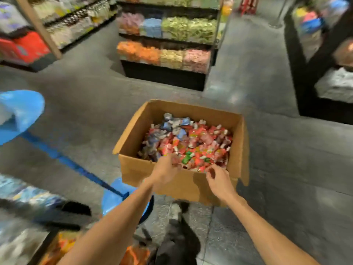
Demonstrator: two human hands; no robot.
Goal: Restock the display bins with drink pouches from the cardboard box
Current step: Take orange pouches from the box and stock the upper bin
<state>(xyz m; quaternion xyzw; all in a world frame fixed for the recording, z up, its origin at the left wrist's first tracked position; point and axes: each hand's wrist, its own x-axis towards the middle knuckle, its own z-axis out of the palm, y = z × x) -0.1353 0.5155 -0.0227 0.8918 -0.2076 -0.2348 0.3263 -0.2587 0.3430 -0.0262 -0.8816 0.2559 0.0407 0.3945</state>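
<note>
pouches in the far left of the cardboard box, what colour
The far-left pouches are blue, the other pouches mostly red; head view.

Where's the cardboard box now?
Head view, centre: the cardboard box stands open, in front of the display stand, left hand and right hand at its near edge.

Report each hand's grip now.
Left hand: fingers among the drink pouches; grip cannot be told.
Right hand: fingers curled over the cardboard box rim; cannot be told.

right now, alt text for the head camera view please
A person's left hand and right hand reach over the near edge of an open cardboard box of mostly red drink pouches. Stocked display bins stand beyond it.
</note>
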